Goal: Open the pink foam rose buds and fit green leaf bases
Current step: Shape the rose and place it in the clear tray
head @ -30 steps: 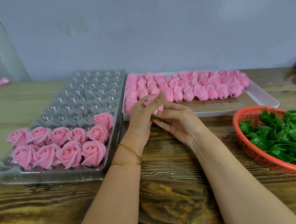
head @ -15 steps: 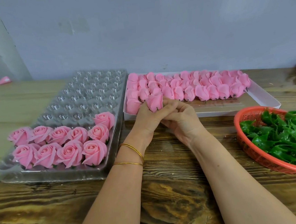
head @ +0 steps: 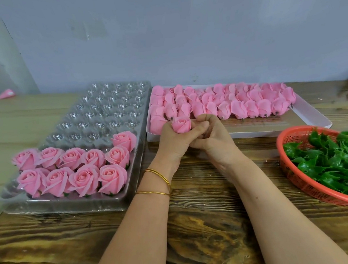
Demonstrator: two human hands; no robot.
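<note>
Far left on the desk (head: 53, 260), the clear cell tray (head: 95, 118) holds ten finished roses (head: 84, 181): four in the near row, five behind, one in the third. Green shows under a few, so the bases look fitted. The other cells are bare, so I'd judge the job is in its early part. Centre: the left hand (head: 173, 141) has its grip clamped round one rose bud (head: 182, 125), held over the near-left edge of the white box (head: 307, 116). The right hand (head: 214, 136) has its grip closed on the bud's right side, fingers curled tight against the left hand. That bud's petals look only partly spread. Can't tell if a base is already under it, as the fingers cover the underside. Behind the hands, the box carries rows of closed buds (head: 238, 106), all left to do. They overlap, so the count is unclear. Right: the orange basket (head: 301, 185) is piled with green leaf bases (head: 341, 162) and cut off by the frame edge.
</note>
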